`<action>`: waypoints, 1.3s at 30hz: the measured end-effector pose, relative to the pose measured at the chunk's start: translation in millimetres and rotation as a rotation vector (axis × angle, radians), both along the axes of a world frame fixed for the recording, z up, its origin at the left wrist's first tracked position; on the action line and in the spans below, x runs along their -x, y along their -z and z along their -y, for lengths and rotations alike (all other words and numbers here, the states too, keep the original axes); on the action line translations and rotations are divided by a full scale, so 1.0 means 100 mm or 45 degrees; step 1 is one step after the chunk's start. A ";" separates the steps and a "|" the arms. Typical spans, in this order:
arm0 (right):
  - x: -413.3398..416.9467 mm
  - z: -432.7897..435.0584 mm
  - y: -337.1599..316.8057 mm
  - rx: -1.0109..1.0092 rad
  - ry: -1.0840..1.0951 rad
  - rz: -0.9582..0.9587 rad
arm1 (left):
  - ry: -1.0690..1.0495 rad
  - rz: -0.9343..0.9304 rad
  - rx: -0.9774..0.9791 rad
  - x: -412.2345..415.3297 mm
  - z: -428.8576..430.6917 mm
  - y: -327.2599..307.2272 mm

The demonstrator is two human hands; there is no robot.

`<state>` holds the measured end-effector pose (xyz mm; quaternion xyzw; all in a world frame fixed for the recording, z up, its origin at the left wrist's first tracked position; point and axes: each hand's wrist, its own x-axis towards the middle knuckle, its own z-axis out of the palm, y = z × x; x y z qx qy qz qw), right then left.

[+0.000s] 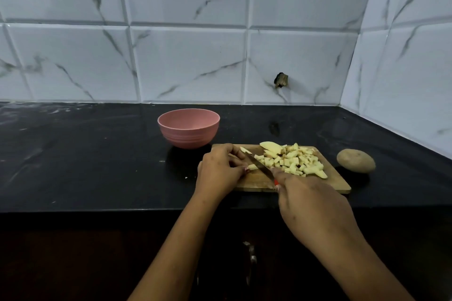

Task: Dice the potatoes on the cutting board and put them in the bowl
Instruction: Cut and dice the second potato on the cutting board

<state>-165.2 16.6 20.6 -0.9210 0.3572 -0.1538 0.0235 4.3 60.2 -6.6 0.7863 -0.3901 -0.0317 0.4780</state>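
One pink ribbed bowl (pixel 188 137), one wooden cutting board (pixel 254 179), one whole brown potato (pixel 355 161); left hand (pixel 219 171) pinches pale potato piece (pixel 252 167), right hand (pixel 313 205) grips steel knife (pixel 259 164).

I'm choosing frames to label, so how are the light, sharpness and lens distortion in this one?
Head view: dim and even, with no harsh glare; the black counter and the cabinet below lose detail; the tile lines bow from the wide lens; the dice, knife and bowl read well enough; the left hand and right hand look slightly soft.
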 end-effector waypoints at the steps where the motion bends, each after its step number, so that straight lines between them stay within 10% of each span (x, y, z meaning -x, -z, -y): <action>1: 0.00 -0.01 0.00 0.010 -0.009 0.004 | 0.000 -0.003 0.007 0.00 0.00 0.00; 39: 0.11 0.02 0.02 0.030 -0.064 -0.019 | -0.081 0.062 0.007 0.07 -0.06 -0.02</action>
